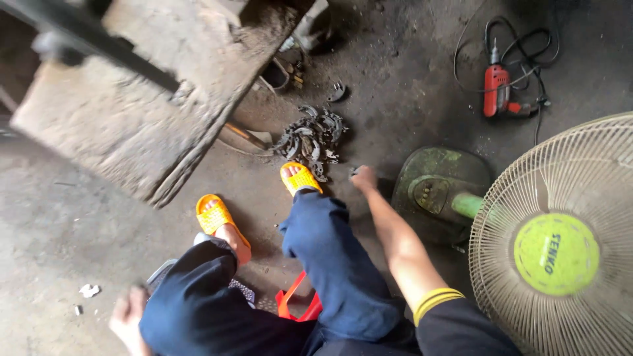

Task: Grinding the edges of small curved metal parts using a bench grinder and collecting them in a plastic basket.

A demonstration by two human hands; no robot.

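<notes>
Fingers of right hand (363, 177) touch floor beside one metal-scrap pile (311, 137).

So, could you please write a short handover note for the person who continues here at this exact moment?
Right hand: stretched down to the floor beside the pile of dark curved metal parts; its fingers seem closed on a small piece, unclear.
Left hand: low at the left knee, blurred, grip unclear.
Nearby: red electric drill on the floor, green fan at right, worn wooden bench ahead.
Done: parts lie heaped together.
Left: pile remains on the floor.
</notes>
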